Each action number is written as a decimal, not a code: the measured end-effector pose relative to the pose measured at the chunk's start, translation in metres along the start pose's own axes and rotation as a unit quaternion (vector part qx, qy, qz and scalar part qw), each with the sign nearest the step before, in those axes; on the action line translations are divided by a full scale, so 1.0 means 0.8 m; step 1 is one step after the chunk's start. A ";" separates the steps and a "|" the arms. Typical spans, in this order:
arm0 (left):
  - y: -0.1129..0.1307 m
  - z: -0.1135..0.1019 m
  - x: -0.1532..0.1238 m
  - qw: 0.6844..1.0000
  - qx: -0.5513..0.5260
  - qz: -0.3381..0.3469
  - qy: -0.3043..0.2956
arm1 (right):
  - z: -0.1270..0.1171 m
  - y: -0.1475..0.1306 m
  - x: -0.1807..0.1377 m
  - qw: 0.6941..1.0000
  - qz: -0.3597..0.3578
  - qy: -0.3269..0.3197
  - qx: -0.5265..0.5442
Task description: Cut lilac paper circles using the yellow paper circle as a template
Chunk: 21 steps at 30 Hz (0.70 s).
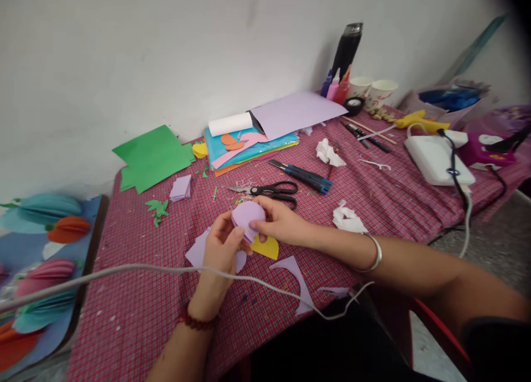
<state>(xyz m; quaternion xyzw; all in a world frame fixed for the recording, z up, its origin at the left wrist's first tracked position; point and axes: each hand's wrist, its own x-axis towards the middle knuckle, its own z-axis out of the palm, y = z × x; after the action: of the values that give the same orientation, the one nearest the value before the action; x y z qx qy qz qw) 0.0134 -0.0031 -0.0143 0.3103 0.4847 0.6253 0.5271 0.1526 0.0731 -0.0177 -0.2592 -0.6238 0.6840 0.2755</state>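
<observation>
Between my two hands is a small stack of round purple paper pieces (248, 215), held above the table. My left hand (224, 242) grips the stack's left and lower edge, thumb in front. On the right side, my right hand (279, 220) pinches it, its thumb on the front face. Beneath my hands lie more purple paper (196, 251) and a yellow paper piece (267, 247), partly covered. Black-handled scissors (276, 190) rest just beyond my right hand. Nearer me is a curved purple offcut (295, 282).
A white cable (136, 267) crosses low in front of my left wrist. Behind the scissors lies a utility knife (305, 177). Green paper (153, 158) is at back left, a glue gun (421, 122) and white box (435, 159) at right. Paper fruit shapes (50, 207) stand beyond the left edge.
</observation>
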 end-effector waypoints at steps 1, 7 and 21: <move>0.000 0.001 0.000 1.000 0.006 0.001 0.005 | -0.001 0.000 0.000 1.000 -0.005 0.003 0.007; 0.005 0.000 0.002 1.000 -0.013 -0.011 0.006 | -0.007 -0.005 0.001 0.999 -0.021 0.034 0.035; 0.004 0.005 0.006 0.996 0.000 0.036 0.082 | -0.010 0.005 0.005 0.981 0.073 -0.041 0.178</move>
<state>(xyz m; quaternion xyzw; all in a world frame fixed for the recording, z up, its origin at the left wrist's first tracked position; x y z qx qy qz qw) 0.0144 0.0029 -0.0107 0.2746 0.5151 0.6671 0.4628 0.1547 0.0813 -0.0221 -0.2224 -0.4827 0.8122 0.2407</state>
